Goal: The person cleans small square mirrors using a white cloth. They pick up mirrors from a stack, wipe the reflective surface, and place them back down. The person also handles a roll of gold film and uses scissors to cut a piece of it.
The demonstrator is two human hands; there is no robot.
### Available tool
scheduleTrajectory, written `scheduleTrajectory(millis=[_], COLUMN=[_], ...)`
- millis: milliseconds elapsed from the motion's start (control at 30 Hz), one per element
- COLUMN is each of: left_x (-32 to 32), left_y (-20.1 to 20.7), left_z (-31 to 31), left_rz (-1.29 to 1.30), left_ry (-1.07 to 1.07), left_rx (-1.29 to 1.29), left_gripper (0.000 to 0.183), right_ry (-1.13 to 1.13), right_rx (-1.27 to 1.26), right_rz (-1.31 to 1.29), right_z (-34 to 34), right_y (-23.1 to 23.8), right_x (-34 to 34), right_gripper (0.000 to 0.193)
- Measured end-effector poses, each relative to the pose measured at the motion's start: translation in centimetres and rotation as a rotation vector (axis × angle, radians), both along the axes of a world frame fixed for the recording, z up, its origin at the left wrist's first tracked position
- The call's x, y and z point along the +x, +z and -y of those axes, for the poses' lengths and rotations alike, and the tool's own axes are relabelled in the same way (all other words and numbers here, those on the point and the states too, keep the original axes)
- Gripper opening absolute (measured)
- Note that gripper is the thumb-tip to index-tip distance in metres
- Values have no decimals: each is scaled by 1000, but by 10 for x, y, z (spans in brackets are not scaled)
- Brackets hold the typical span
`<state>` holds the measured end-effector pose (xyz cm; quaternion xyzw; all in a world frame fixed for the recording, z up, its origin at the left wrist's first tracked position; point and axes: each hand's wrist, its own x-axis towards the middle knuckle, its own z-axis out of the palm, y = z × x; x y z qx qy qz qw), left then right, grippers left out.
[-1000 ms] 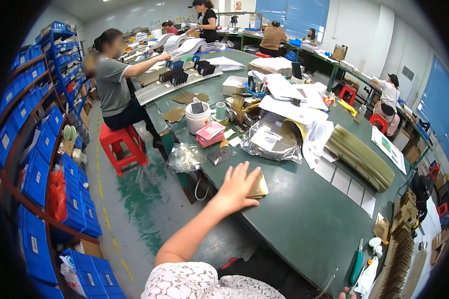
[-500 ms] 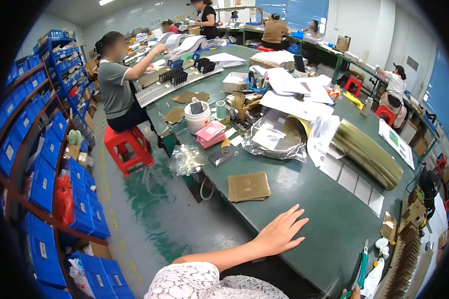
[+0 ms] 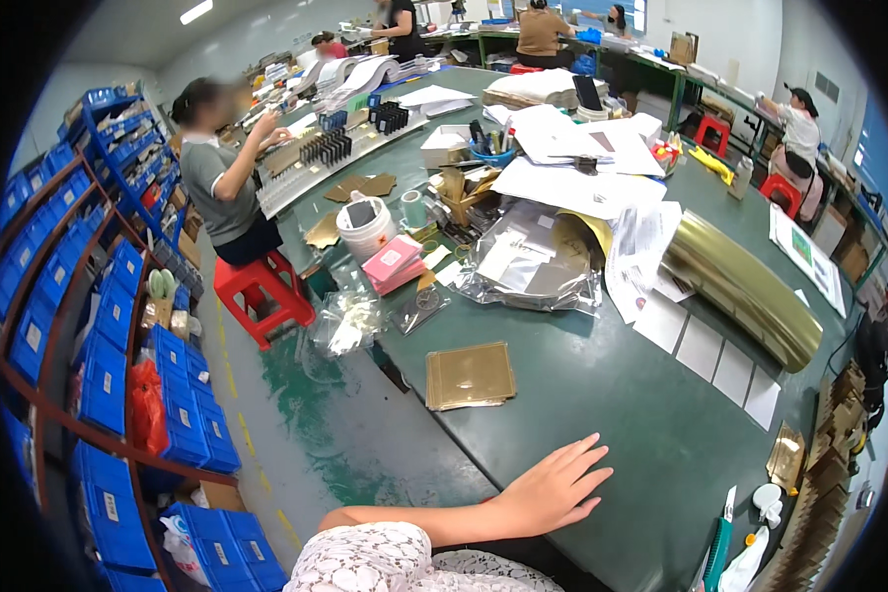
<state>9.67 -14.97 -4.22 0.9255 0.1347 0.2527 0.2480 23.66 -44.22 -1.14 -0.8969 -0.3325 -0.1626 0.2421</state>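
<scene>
My left hand (image 3: 553, 490) rests over the near edge of the green table (image 3: 612, 395), fingers stretched and slightly apart, holding nothing. Beyond it lies a stack of flat brown-gold sheets (image 3: 471, 375) by the table's left edge. At the lower right, a teal utility knife (image 3: 721, 543) with its blade pointing away runs down to the picture's edge. My right hand does not show, so whether it grips the knife's lower end is hidden. Beside the knife are a small white cap-like piece (image 3: 767, 501) and a white bottle or tube (image 3: 745, 564).
A gold film roll (image 3: 745, 291), loose papers (image 3: 577, 187), a clear bag of dark discs (image 3: 533, 261), pink card stacks (image 3: 393, 263) and a white tub (image 3: 367, 232) crowd the table. A person (image 3: 222, 168) sits at the left on a red stool (image 3: 261, 296). Blue bins (image 3: 104, 380) fill shelves.
The whole view has shifted slightly. My left hand keeps its spread pose over the table edge. Part of my right hand showed at the knife's lower end; now it is out of view.
</scene>
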Motion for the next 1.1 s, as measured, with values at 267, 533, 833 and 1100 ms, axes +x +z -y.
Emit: scheduleTrajectory(millis=[267, 533, 833, 1100], left_x=[9, 11, 15, 16], left_y=[3, -3, -16, -26], left_z=[6, 11, 19, 19], left_rz=[-56, -25, 158, 303], left_ry=[-129, -189, -187, -130], left_rx=[-104, -152, -150, -175], left_gripper=[43, 43, 39, 28], right_ry=[58, 50, 13, -4], right_rx=[62, 45, 71, 54], right_rz=[201, 211, 222, 290], right_z=[17, -20, -9, -9], right_y=[-38, 5, -3, 0], right_x=[15, 7, -5, -13], right_gripper=[17, 16, 19, 20])
